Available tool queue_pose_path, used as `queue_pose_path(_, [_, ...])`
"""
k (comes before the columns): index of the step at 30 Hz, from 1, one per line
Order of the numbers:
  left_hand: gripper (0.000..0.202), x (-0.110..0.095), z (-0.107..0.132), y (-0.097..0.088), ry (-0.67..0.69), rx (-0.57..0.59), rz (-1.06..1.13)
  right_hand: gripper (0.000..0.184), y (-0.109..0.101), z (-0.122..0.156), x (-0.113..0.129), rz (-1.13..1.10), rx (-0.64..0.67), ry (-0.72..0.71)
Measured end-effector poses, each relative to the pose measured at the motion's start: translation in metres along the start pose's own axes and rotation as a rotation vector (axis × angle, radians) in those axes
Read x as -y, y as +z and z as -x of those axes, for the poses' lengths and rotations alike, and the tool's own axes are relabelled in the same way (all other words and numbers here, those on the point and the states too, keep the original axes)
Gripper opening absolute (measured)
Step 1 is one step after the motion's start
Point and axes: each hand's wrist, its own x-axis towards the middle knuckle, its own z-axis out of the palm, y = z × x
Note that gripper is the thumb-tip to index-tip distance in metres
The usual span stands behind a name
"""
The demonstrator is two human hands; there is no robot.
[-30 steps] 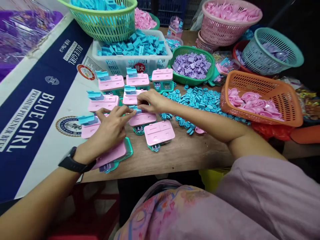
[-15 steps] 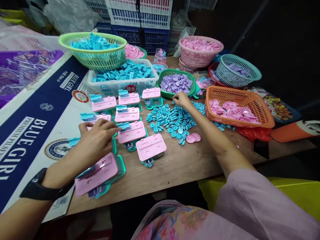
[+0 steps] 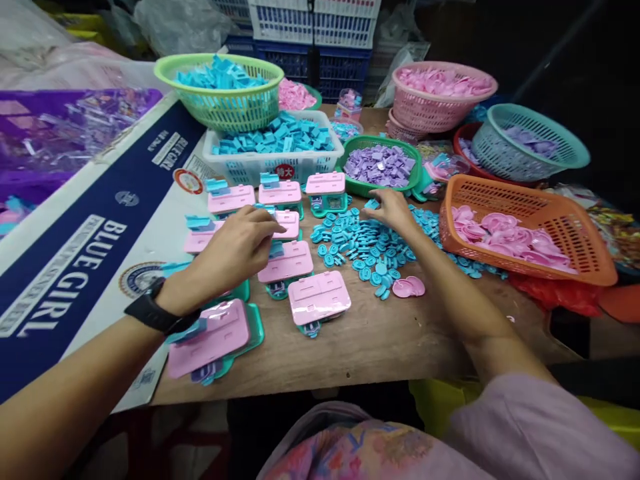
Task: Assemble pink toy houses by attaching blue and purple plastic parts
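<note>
My left hand (image 3: 240, 247) reaches over a group of small toy boxes with teal bases, its fingers bent together; whatever they pinch is hidden. Beside its fingertips lies a pink lid (image 3: 287, 262) with a blue clip-like piece (image 3: 277, 249) at its left end. Farther right, my right hand (image 3: 395, 212) pinches a small light-blue plastic piece (image 3: 371, 204) above a heap of round blue toy pieces (image 3: 360, 237). Nearest the front are a pink-lidded box (image 3: 320, 295) without a visible clip and another box (image 3: 213, 337) with a blue piece on its lid.
Behind stand a white basket (image 3: 230, 163) of blue pieces, a yellow-green basket (image 3: 230, 110) on top, and a green basket (image 3: 417, 175) of purple parts. An orange basket (image 3: 565, 213) holds pink parts. Two pink ovals (image 3: 409, 287) lie near the heap. Cardboard (image 3: 105, 267) covers the left side.
The view has swung left, so the scene shifts right. My left hand has moved farther over the boxes. A blue piece now shows at my right fingertips.
</note>
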Motion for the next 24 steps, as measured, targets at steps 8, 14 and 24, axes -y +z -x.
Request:
queue_pose_path(8, [0.034, -0.03, 0.033, 0.006, -0.284, -0.134, 0.494, 0.045, -0.011, 0.067, 0.112, -0.677, 0.27, -0.456])
queue_pose_path(14, [0.047, -0.047, 0.034, 0.012, -0.38, -0.196, 0.965, 0.062, -0.022, 0.082, 0.153, -0.646, 0.238, -0.6])
queue_pose_path(24, [0.045, -0.06, 0.064, 0.023, -0.455, -0.206, 1.022, 0.045, 0.006, 0.114, 0.134, -1.011, 0.323, -0.36])
